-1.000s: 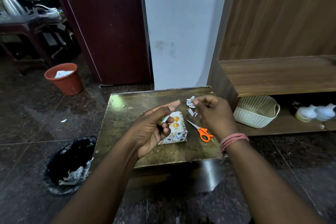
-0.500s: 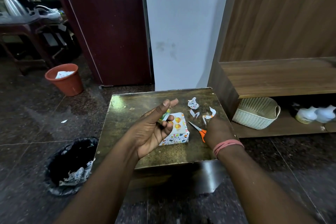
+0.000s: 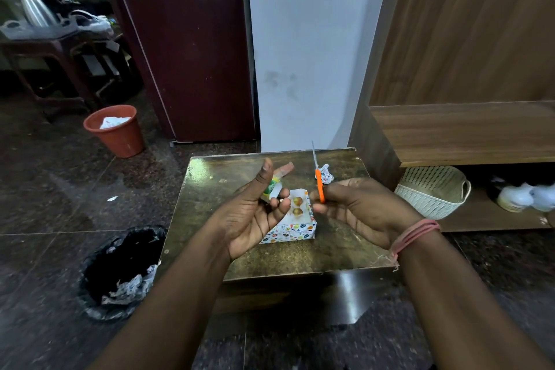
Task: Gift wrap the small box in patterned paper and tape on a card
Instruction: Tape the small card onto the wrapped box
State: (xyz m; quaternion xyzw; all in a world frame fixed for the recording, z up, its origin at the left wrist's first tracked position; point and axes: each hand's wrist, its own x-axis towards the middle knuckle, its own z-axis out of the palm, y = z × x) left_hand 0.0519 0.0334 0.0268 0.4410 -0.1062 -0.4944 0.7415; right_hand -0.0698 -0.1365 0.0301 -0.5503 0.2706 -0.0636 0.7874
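A dark stone floor surrounds a low brown table (image 3: pixel 240 258) standing against a white wall. Above it, the right hand (image 3: pixel 357 209) grips the orange scissors (image 3: pixel 319 180), blades pointing to 12 o'clock. The left hand (image 3: pixel 255 213) pinches what seems a small green-and-white tape roll (image 3: pixel 271 189), thumb raised. The wrapped box (image 3: pixel 295 224) lies on the table between the hands. Paper scraps (image 3: pixel 326 173) lie at 1 o'clock, a white basket (image 3: pixel 432 192) at 3 o'clock.
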